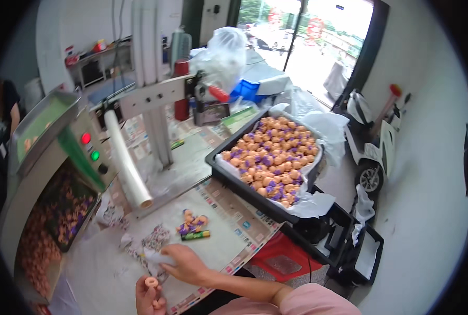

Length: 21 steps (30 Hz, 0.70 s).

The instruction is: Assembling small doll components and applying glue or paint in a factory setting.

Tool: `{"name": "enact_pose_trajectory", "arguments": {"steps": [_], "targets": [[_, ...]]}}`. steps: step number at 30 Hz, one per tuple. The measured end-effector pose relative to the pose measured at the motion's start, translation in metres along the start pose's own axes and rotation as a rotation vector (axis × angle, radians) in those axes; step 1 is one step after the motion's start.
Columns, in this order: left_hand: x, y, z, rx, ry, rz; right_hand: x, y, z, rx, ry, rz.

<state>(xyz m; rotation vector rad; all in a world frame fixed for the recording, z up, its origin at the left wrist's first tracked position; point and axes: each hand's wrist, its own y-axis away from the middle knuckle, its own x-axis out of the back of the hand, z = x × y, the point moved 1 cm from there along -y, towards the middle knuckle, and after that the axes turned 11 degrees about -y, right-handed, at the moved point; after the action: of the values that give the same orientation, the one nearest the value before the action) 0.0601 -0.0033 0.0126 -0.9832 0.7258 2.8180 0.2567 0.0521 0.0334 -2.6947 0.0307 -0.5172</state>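
Low in the view, my left hand (147, 303) is closed around a small flesh-coloured doll part (151, 282) with a rounded, hollow-looking top. Just above and to its right, my right hand (188, 264) grips a pale, whitish bottle-like thing (159, 257), tilted with its narrower end toward the left; its exact kind is unclear. A crumpled speckled cloth (156, 237) lies beyond my hands on the white sheet (100, 262). To the right of the cloth sit a few flesh-coloured and purple doll parts (193, 221), beside a green and black tube (195, 235).
A black crate (229, 176) full of flesh-and-purple parts stands at the right. On the left is a machine with red and green buttons (86, 138) above many more parts. A metal post (158, 131) rises from the table. A red stool (278, 257) and black trays (370, 257) are below right.
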Motion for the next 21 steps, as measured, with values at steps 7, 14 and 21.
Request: {"name": "enact_pose_trajectory", "arguments": {"steps": [7, 14, 21], "targets": [[-0.019, 0.002, 0.003, 0.053, -0.044, -0.101, 0.059, -0.027, -0.01, 0.192, 0.189, 0.086], [-0.025, 0.003, 0.007, 0.045, -0.037, -0.152, 0.107, -0.059, 0.021, -0.195, 0.505, -0.101], [-0.023, 0.002, 0.005, 0.034, -0.043, -0.133, 0.104, -0.063, 0.032, -0.177, 0.351, -0.165]]}}
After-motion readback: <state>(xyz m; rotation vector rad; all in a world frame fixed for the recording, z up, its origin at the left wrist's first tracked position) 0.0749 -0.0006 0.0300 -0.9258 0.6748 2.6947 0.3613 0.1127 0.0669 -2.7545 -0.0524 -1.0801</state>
